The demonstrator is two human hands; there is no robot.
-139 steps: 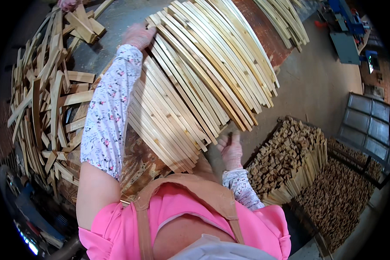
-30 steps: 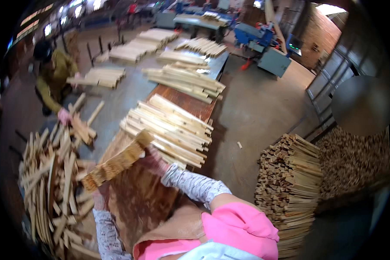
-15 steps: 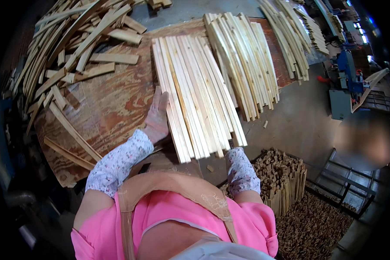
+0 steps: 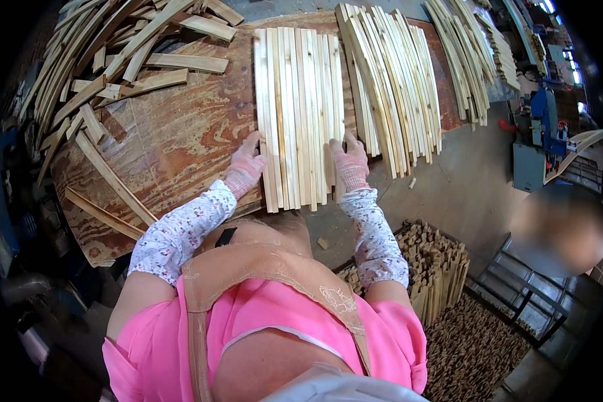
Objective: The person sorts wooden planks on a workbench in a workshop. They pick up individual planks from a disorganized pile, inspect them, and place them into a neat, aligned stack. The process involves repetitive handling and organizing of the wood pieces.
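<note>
A row of pale wooden strips (image 4: 295,114) lies side by side on the worn plywood tabletop (image 4: 174,134), with the near ends sticking out past its front edge. My left hand (image 4: 245,169), in a pinkish work glove, presses on the left side of this bundle near its front. On the opposite side, my right hand (image 4: 350,166) wears a matching glove and bears against the outer strips, thumb toward them. Between them the two hands clasp the bundle. The undersides of the strips are hidden, and some fingertips too.
Another stack of strips (image 4: 395,94) stands just right of the bundle, with more strips (image 4: 459,67) beyond. Loose offcuts (image 4: 147,67) pile up at far left. Cut pieces fill a bin (image 4: 439,268) at lower right. A blue machine (image 4: 543,124) and a blurred person (image 4: 561,230) are at right.
The bundle has moved away from me and turned from slanted to nearly straight. My right hand, mostly hidden before under its near right corner, now shows at its right side.
</note>
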